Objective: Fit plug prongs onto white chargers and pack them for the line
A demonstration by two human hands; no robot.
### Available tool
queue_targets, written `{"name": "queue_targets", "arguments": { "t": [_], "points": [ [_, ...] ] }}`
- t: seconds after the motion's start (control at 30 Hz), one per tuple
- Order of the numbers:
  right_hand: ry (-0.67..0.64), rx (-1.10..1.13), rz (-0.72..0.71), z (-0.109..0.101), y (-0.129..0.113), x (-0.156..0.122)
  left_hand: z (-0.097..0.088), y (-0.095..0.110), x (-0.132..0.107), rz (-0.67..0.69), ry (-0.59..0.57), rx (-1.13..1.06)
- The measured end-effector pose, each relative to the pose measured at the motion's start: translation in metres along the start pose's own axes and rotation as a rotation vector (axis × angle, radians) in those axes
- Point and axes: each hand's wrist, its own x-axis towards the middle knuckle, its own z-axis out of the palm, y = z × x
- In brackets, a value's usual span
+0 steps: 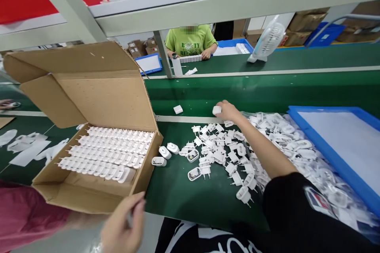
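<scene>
My right hand (227,111) reaches out from a black sleeve to the far edge of the near green bench. Its fingers are closed on a small white plug adapter (216,110). Under my forearm lies a heap of white plug adapters (219,152), many with their two pins up. An open cardboard box (97,193) to the left holds several neat rows of white adapters (109,152). My left hand is out of sight. A blurred hand (123,227) at the box's near corner runs back to a pink sleeve (26,215), so it belongs to a co-worker.
One loose white adapter (178,109) lies on the green conveyor belt (267,91). A blue tray (332,154) with a white sheet sits at the right over bagged parts. Across the belt, a person in a green shirt (190,41) works near a white fan (268,41).
</scene>
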Motion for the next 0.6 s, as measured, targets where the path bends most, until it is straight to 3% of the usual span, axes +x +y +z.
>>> {"name": "queue_targets", "arguments": {
  "t": [0.07, 0.17, 0.23, 0.3, 0.37, 0.43, 0.53, 0.6],
  "points": [
    [-0.013, 0.038, -0.139, -0.003, -0.026, -0.046, 0.032, 0.025, -0.004, 0.120, -0.228, -0.163],
    [-0.086, 0.046, -0.391, 0.009, -0.072, -0.135, 0.074, 0.047, -0.010, 0.183, -0.488, -0.230],
    [-0.146, 0.034, -0.438, 0.022, -0.096, -0.189, 0.091, 0.051, -0.020, 0.258, -0.588, -0.245],
    [-0.242, 0.132, -0.419, 0.031, -0.104, -0.222, 0.100, 0.050, -0.034, 0.319, -0.621, -0.309],
    [-0.386, 0.315, -0.397, 0.035, -0.095, -0.231, 0.105, 0.046, -0.048, 0.286, -0.637, -0.407],
    [-0.399, 0.413, -0.362, 0.035, -0.075, -0.221, 0.108, 0.042, -0.058, 0.220, -0.675, -0.468],
    [-0.114, 0.219, -0.330, 0.040, -0.042, -0.189, 0.117, 0.037, -0.063, 0.169, -0.709, -0.436],
    [-0.021, 0.049, -0.381, 0.047, -0.026, -0.170, 0.122, 0.034, -0.062, 0.146, -0.694, -0.403]
  ]
}}
